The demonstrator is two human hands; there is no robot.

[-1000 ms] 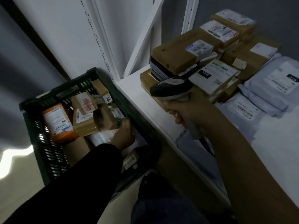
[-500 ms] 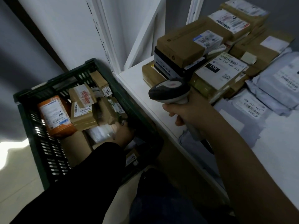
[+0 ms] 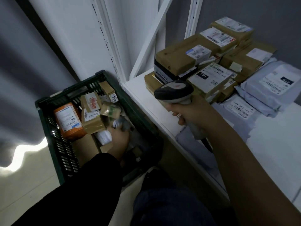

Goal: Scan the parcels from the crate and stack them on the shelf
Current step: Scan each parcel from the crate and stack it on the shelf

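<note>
A dark green crate [image 3: 48, 128] on the floor holds several parcels: an orange box [image 3: 68, 121], brown cardboard boxes [image 3: 91, 103] and small wrapped packets. My left hand [image 3: 119, 142], in a black sleeve, reaches into the crate and closes on a blurred grey wrapped parcel [image 3: 121, 123]. My right hand [image 3: 190, 111] holds a grey barcode scanner [image 3: 174, 92] over the front edge of the white shelf [image 3: 138, 93]. On the shelf lie stacked brown boxes [image 3: 180, 57] and grey mailer bags [image 3: 268, 88].
White shelf uprights and a diagonal brace [image 3: 146, 41] rise between crate and shelf. A white wall stands behind the crate. Pale floor [image 3: 24, 176] lies left of the crate. My dark trouser leg [image 3: 162, 201] is at the bottom centre.
My left hand has dug deeper into the crate and lifted a grey wrapped parcel. The scanner hand has stayed over the shelf edge. The view has shifted slightly.
</note>
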